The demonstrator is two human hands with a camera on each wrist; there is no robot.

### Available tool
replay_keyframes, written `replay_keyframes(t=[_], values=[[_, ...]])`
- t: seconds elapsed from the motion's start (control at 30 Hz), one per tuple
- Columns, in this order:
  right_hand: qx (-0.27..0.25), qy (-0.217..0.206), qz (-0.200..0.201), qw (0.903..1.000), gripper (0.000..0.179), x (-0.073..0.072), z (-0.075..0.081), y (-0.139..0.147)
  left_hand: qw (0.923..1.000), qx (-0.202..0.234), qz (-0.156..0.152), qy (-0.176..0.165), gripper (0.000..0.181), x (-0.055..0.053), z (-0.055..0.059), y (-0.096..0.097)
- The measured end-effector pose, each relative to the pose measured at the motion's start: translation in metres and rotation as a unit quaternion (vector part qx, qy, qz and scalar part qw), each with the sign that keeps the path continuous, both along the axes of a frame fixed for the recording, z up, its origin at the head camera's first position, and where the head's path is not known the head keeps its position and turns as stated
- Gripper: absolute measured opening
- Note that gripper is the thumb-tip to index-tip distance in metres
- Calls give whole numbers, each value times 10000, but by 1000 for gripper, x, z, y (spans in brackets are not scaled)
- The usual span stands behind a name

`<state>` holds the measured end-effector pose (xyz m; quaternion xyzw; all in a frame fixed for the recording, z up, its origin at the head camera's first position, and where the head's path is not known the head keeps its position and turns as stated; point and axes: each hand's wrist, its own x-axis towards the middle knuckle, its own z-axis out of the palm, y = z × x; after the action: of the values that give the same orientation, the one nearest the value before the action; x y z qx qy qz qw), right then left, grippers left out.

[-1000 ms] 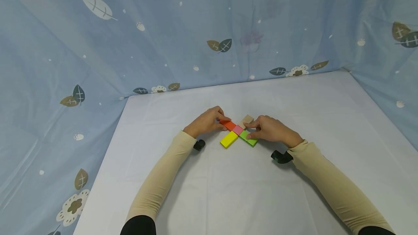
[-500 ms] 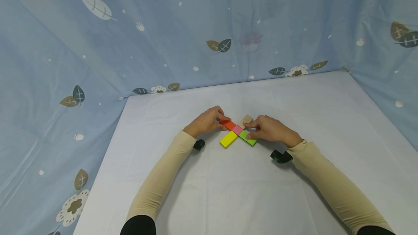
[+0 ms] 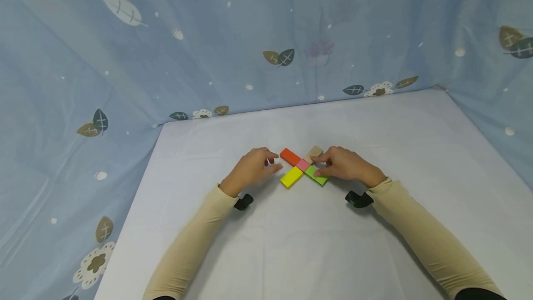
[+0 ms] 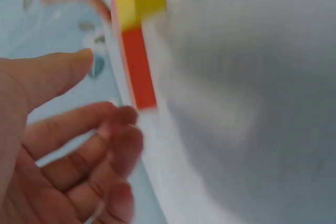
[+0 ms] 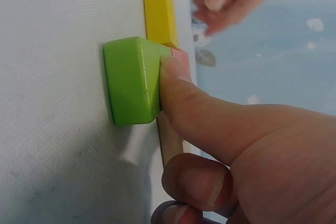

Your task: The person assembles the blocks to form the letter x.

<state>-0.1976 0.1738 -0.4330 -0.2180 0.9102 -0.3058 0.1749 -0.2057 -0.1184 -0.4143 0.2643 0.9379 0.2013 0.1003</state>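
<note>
On the white cloth lies an X of blocks: a red-orange block (image 3: 290, 156), a yellow block (image 3: 291, 178), a green block (image 3: 317, 176) and a plain wooden block (image 3: 313, 153) around a small pink block (image 3: 303, 165). My left hand (image 3: 253, 169) hovers just left of the red-orange block, thumb and fingers apart, holding nothing. With the thumb of my right hand (image 3: 347, 166) resting on the green block, its index fingertip touches the wooden one. The right wrist view shows that thumb (image 5: 194, 106) on the green block's face, other fingers bent below.
White cloth (image 3: 316, 244) covers the table. A blue curtain (image 3: 250, 27) with leaf and flower prints hangs behind it and at the sides. A black wrist device (image 3: 244, 202) sits under the left sleeve, another black device (image 3: 359, 199) under the right.
My left hand has let go of the red-orange block and drawn back a little to the left and nearer. The right hand and the blocks have stayed in place.
</note>
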Motion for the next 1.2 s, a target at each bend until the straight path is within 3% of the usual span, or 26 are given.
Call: replay_keyframes(t=[0.17, 0.33, 1.2], values=[[-16, -12, -20, 10000, 56, 0, -1, 0, 9998, -179, -66, -59, 33, 21, -6, 14], [-36, -27, 10, 10000, 57, 0, -2, -1, 9997, -204, -133, -34, 31, 30, -13, 23], [-2, -37, -30, 10000, 58, 1, 2, -1, 9998, -65, -124, 139, 29, 38, -14, 31]])
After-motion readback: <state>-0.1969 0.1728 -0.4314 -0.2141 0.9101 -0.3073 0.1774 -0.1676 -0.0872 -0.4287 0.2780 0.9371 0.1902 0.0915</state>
